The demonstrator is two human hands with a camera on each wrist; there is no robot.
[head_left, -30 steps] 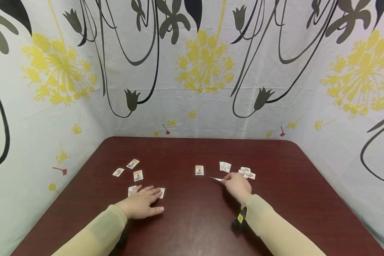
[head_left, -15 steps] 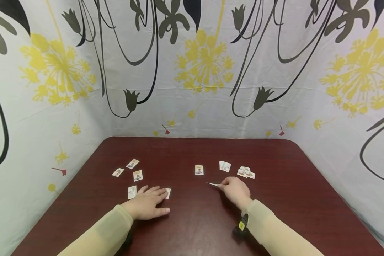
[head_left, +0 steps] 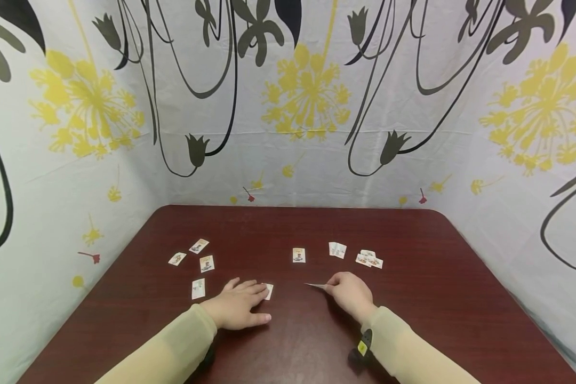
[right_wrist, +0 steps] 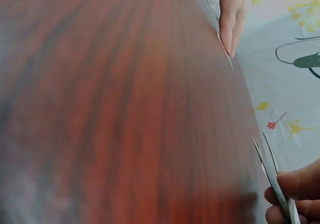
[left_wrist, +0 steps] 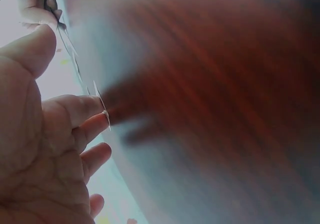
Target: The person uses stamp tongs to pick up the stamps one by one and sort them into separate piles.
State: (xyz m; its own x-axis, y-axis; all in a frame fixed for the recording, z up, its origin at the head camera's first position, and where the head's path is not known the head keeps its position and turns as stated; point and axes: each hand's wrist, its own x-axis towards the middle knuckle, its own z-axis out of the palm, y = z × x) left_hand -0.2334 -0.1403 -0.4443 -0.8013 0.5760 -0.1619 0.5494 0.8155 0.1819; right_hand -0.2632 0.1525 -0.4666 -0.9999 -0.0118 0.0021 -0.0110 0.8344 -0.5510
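Note:
My left hand (head_left: 239, 306) lies with its fingers spread on the table, fingertips pressing a small white card (head_left: 269, 292). In the left wrist view that card (left_wrist: 106, 115) appears edge-on under the fingertips. My right hand (head_left: 350, 294) pinches what look like thin metal tweezers (right_wrist: 274, 176), their two tips apart and pointing left toward the left hand. From the head view the tweezers (head_left: 315, 285) are just a pale sliver. Nothing shows between the tips. Left of the left hand lies another printed card (head_left: 198, 288).
Three more cards, one of them a figure card (head_left: 207, 263), lie at the back left. A single card (head_left: 298, 255) sits mid-table. Behind the right hand are an overlapping pair (head_left: 337, 249) and a small cluster (head_left: 369, 259). Patterned cloth (head_left: 288, 160) surrounds the dark red table (head_left: 288, 346).
My left hand has slid right along the table, its card moving with it and uncovering the card at its left. My right hand has drawn slightly nearer with the tweezers.

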